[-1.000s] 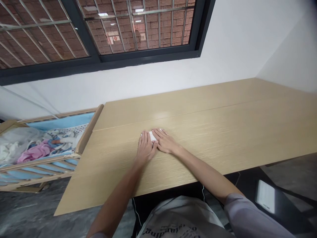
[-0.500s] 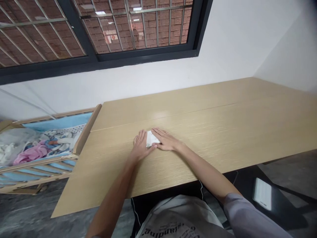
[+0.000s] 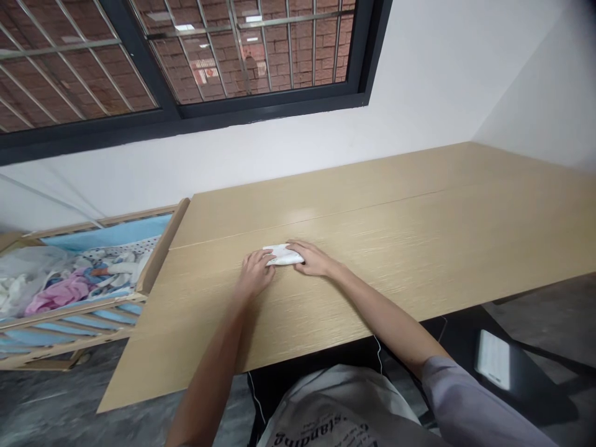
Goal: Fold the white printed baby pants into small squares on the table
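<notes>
- Left hand (image 3: 256, 272) and right hand (image 3: 313, 258) bend now, flatter before.
- Both, half closed, hold the white bundle (image 3: 282, 254), 1 at each end.
- It is on or just over the table (image 3: 382, 248).

Even, moderately bright indoor light leaves a soft glare on the bench (image 3: 372, 248) and a faint shadow beside the left forearm (image 3: 216, 366). Lamp reflections spot the window (image 3: 261, 56) at far left. The small white item (image 3: 285, 255) lacks fine detail. Wide-angle stretching and softness affect the edges; the far right corner darkens.
</notes>
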A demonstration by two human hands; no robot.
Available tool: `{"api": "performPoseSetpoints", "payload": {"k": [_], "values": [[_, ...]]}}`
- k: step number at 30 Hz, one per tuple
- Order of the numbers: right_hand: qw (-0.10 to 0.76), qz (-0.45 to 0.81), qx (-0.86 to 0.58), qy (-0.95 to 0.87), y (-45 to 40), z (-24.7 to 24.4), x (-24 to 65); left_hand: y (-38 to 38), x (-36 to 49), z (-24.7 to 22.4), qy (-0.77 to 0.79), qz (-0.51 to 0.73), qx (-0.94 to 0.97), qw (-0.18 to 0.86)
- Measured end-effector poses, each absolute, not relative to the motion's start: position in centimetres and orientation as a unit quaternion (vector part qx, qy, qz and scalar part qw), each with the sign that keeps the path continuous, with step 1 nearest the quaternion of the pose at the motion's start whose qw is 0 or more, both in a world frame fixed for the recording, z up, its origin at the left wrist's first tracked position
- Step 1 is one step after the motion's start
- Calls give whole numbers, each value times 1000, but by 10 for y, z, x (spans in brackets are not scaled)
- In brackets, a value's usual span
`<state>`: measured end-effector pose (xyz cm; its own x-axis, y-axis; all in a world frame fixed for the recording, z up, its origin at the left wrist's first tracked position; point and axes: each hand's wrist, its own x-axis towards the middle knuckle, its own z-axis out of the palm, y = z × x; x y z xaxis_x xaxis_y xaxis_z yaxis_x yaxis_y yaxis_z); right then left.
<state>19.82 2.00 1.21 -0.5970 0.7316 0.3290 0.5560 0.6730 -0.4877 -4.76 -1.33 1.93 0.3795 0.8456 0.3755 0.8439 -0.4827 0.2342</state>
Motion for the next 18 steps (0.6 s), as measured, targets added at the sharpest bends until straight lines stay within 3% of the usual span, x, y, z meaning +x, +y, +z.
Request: {"api": "performPoseSetpoints", "payload": {"k": [5,9,13,18], "values": [[334,253,-383,-823,17,37,201,-27,-36,47,543,317,777,-1],[411,388,-352,-747,20,65,211,-55,-20,63,557,433,692,151],[338,504,-352,-713,34,85,216,-84,-1,57,588,476,581,300],[218,522,-399,-722,57,77,205,-96,13,37,649,414,575,275]]}}
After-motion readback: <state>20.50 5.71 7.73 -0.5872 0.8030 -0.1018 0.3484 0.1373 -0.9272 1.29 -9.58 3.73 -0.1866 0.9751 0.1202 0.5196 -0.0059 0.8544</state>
